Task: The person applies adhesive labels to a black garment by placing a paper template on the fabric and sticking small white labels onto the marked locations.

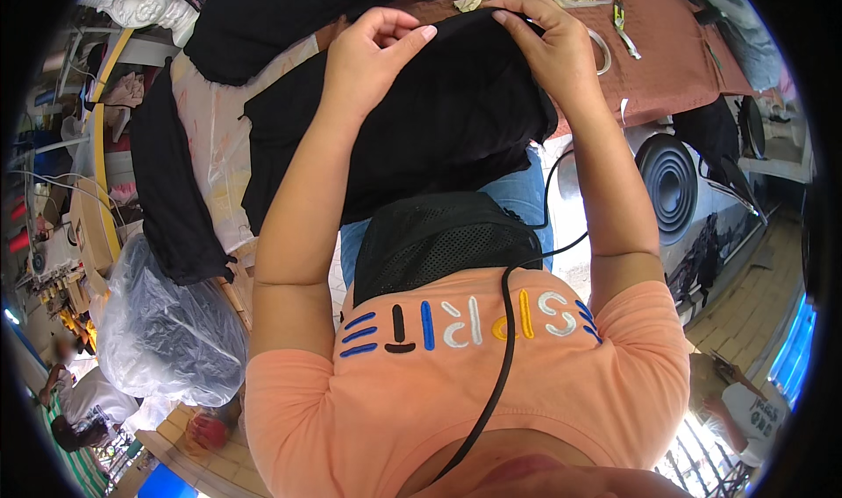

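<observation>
A black cloth piece [438, 103] is spread in front of me, over the near part of the work surface and my lap. My right hand [557, 50] pinches its far edge between thumb and fingers. My left hand [373, 59] is at the same edge, a short way to the left. Its fingers are curled and the thumb lies along the cloth, with the edge running between the two hands. The fabric under the left fingers is partly hidden.
More black cloth [254, 24] lies at the far left, and a long black strip [171, 173] hangs beside it. On the brown cover [653, 50] are yellow-green thread snips [621, 24] and a tape roll [603, 52]. A clear plastic bag [167, 331] bulges at left. Two other people are farther off.
</observation>
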Tool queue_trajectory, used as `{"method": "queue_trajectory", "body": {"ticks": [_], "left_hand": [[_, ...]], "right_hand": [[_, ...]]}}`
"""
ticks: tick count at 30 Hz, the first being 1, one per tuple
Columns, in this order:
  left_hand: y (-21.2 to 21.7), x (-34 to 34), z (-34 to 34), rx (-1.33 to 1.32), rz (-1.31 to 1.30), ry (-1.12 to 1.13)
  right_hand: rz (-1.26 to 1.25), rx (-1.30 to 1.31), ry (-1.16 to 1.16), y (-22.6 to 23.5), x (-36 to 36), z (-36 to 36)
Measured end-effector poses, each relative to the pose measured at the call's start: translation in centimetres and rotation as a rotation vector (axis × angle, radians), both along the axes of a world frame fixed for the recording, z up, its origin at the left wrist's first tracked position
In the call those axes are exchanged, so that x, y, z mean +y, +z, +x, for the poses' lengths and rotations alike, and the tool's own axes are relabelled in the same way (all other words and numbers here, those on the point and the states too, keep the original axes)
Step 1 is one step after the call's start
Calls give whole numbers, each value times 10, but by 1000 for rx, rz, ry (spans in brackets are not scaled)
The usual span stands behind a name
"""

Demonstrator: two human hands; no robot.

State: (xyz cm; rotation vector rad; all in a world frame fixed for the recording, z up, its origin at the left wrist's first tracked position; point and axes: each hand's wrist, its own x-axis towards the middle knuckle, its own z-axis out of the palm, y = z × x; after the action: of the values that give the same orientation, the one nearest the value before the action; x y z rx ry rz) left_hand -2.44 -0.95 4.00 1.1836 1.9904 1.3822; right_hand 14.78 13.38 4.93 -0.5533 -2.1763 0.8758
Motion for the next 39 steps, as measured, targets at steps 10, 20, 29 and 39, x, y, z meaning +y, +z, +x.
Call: {"method": "queue_trajectory", "body": {"ticks": [10, 20, 29, 39], "left_hand": [[-8, 2, 31, -453, 122, 51], [-23, 13, 20, -226, 460, 105], [-15, 12, 29, -316, 437, 88], [11, -8, 12, 250, 423, 26]], "right_hand": [[18, -9, -8, 5, -6, 3], [98, 7, -3, -3, -8, 5], [-337, -57, 113, 1, -12, 2], [-184, -38, 76, -19, -1, -5]]}}
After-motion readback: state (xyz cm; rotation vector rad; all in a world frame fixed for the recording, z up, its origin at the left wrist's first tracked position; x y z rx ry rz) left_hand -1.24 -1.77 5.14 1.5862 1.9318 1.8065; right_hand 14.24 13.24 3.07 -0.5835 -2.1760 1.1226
